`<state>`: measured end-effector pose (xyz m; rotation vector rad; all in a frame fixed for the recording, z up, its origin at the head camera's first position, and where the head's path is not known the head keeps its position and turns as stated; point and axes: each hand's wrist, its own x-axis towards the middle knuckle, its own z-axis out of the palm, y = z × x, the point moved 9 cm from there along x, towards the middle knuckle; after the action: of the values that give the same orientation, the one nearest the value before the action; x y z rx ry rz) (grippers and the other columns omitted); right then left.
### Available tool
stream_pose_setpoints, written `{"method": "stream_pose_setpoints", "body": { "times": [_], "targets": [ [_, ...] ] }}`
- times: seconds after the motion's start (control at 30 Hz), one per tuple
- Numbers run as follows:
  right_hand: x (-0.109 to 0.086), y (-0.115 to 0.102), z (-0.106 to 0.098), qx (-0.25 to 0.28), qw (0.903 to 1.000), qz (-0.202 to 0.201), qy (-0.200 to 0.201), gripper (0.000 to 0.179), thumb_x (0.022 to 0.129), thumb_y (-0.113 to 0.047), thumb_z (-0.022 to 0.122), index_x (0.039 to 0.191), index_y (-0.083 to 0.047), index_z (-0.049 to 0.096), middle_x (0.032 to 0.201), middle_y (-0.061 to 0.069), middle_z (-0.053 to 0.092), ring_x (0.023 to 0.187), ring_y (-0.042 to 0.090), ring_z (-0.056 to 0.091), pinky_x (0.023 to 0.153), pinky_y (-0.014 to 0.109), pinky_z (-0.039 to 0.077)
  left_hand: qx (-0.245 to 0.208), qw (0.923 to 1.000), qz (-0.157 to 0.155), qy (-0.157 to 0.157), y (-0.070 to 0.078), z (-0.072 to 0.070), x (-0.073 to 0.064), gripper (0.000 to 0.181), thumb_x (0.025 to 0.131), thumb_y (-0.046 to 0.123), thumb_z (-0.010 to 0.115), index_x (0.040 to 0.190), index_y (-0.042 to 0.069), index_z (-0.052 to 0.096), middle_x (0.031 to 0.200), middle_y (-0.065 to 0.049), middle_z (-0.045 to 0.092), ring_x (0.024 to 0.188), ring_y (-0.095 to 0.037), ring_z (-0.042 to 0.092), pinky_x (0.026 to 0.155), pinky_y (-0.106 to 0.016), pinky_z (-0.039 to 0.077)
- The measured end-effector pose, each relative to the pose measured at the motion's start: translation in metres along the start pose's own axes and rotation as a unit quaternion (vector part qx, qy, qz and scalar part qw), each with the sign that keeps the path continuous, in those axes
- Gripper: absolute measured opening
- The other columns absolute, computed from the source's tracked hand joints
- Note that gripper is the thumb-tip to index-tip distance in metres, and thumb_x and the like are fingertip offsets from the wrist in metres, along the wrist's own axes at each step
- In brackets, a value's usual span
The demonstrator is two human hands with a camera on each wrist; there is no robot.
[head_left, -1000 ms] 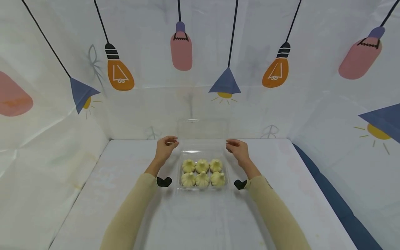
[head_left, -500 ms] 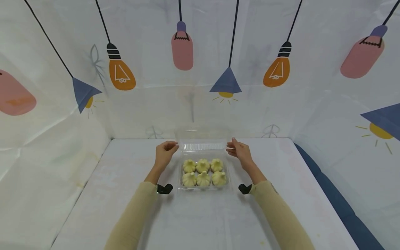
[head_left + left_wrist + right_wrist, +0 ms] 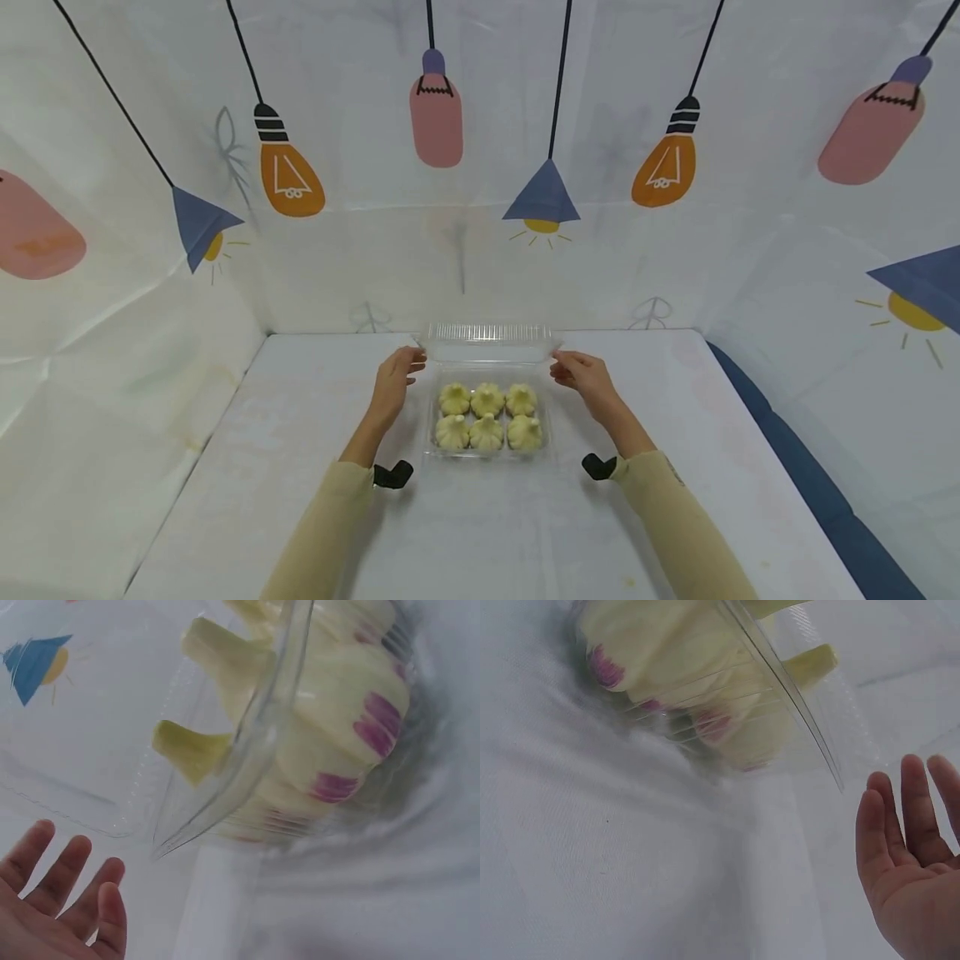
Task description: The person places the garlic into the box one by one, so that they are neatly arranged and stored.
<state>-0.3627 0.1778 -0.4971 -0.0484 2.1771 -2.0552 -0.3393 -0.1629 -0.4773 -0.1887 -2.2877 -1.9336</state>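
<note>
A clear plastic clamshell box (image 3: pixel 491 454) sits on the table with several garlic bulbs (image 3: pixel 486 433) in two rows. Its hinged lid (image 3: pixel 487 335) stands raised at the back, its ridged end wall facing me. My left hand (image 3: pixel 392 383) is at the lid's left side and my right hand (image 3: pixel 588 382) at its right. In the left wrist view, fairly straight, spread fingers (image 3: pixel 64 877) lie close to the lid's edge; the thumb is hidden. The right wrist view shows extended fingers (image 3: pixel 915 802) beside the box corner. Purple patches mark the bulbs.
The box rests on a white-covered table (image 3: pixel 480 533). Behind it hangs a white fabric wall (image 3: pixel 375 267) printed with lamps and bulbs. Dark blue cloth (image 3: pixel 810 483) shows past the table's right edge. A black piece (image 3: pixel 393 475) sticks out at the left cuff, another (image 3: pixel 598 467) at the right.
The lid has swung from nearly upright forward and down toward me. Both hands have come slightly lower and nearer with it, the right one also shifting outward. The garlic has stayed in place.
</note>
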Motion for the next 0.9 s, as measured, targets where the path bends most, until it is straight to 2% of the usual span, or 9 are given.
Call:
{"method": "stream_pose_setpoints", "body": {
  "times": [0.1, 0.17, 0.23, 0.33, 0.47, 0.57, 0.77, 0.9],
  "targets": [
    [-0.004, 0.000, 0.001, 0.001, 0.9998, 0.005, -0.019, 0.056, 0.099, -0.035, 0.057, 0.130, 0.011, 0.053, 0.116, 0.026, 0.062, 0.107, 0.029, 0.061, 0.094, 0.041, 0.047, -0.002, 0.9998, -0.013, -0.013, -0.003, 0.002, -0.005, 0.050, 0.107, 0.034, 0.032, 0.126, -0.008, 0.053, 0.128, -0.029, 0.054, 0.120, -0.044, 0.052, 0.095, -0.059, 0.039],
    [-0.008, 0.001, 0.002, -0.001, 0.9996, 0.008, -0.028, 0.057, 0.099, -0.037, 0.056, 0.132, 0.010, 0.051, 0.121, 0.026, 0.061, 0.114, 0.031, 0.058, 0.096, 0.042, 0.046, 0.003, 0.9993, -0.024, -0.027, 0.005, 0.005, -0.012, 0.049, 0.107, 0.033, 0.033, 0.127, -0.008, 0.051, 0.129, -0.028, 0.053, 0.121, -0.044, 0.051, 0.095, -0.058, 0.040],
    [-0.012, 0.002, 0.001, -0.006, 0.9995, 0.013, -0.027, 0.060, 0.098, -0.040, 0.057, 0.133, 0.007, 0.051, 0.125, 0.024, 0.060, 0.118, 0.033, 0.056, 0.096, 0.042, 0.045, 0.003, 0.9984, -0.036, -0.043, 0.012, 0.008, -0.019, 0.048, 0.107, 0.032, 0.036, 0.131, -0.008, 0.048, 0.132, -0.028, 0.052, 0.122, -0.043, 0.050, 0.097, -0.058, 0.039],
    [-0.020, 0.003, -0.001, -0.027, 0.9994, 0.015, -0.017, 0.062, 0.096, -0.044, 0.058, 0.135, 0.004, 0.051, 0.125, 0.022, 0.059, 0.114, 0.034, 0.058, 0.094, 0.041, 0.047, -0.004, 0.9963, -0.052, -0.069, 0.011, 0.012, -0.026, 0.048, 0.106, 0.026, 0.038, 0.139, -0.008, 0.039, 0.137, -0.030, 0.047, 0.125, -0.046, 0.046, 0.098, -0.059, 0.037],
    [-0.032, 0.004, -0.002, -0.051, 0.9984, 0.026, 0.000, 0.055, 0.098, -0.040, 0.057, 0.134, 0.002, 0.054, 0.114, 0.017, 0.063, 0.094, 0.027, 0.064, 0.087, 0.041, 0.050, -0.024, 0.9951, -0.044, -0.085, -0.009, 0.013, -0.030, 0.049, 0.106, 0.023, 0.038, 0.145, -0.004, 0.033, 0.142, -0.030, 0.040, 0.129, -0.048, 0.040, 0.101, -0.060, 0.032],
    [-0.039, 0.005, -0.001, -0.054, 0.9980, 0.033, 0.004, 0.048, 0.099, -0.034, 0.056, 0.132, 0.000, 0.056, 0.105, 0.013, 0.065, 0.085, 0.022, 0.063, 0.082, 0.038, 0.052, -0.031, 0.9949, -0.024, -0.093, -0.011, 0.012, -0.038, 0.049, 0.105, 0.027, 0.038, 0.147, 0.000, 0.034, 0.145, -0.027, 0.039, 0.129, -0.046, 0.040, 0.103, -0.059, 0.030],
    [-0.054, 0.004, 0.003, -0.060, 0.9979, 0.023, -0.009, 0.046, 0.100, -0.034, 0.055, 0.133, -0.003, 0.057, 0.105, 0.011, 0.067, 0.090, 0.026, 0.063, 0.081, 0.036, 0.052, -0.053, 0.9930, -0.009, -0.106, -0.018, 0.011, -0.057, 0.049, 0.103, 0.028, 0.039, 0.149, 0.010, 0.035, 0.144, -0.024, 0.036, 0.127, -0.044, 0.043, 0.102, -0.059, 0.033],
    [-0.063, 0.004, 0.005, -0.076, 0.9969, 0.009, -0.017, 0.046, 0.099, -0.034, 0.057, 0.133, -0.002, 0.057, 0.109, 0.013, 0.067, 0.092, 0.027, 0.061, 0.081, 0.036, 0.051, -0.049, 0.9938, -0.012, -0.099, -0.020, 0.010, -0.066, 0.050, 0.102, 0.023, 0.043, 0.149, 0.010, 0.035, 0.144, -0.024, 0.036, 0.125, -0.042, 0.046, 0.100, -0.059, 0.035]
  ]
}}
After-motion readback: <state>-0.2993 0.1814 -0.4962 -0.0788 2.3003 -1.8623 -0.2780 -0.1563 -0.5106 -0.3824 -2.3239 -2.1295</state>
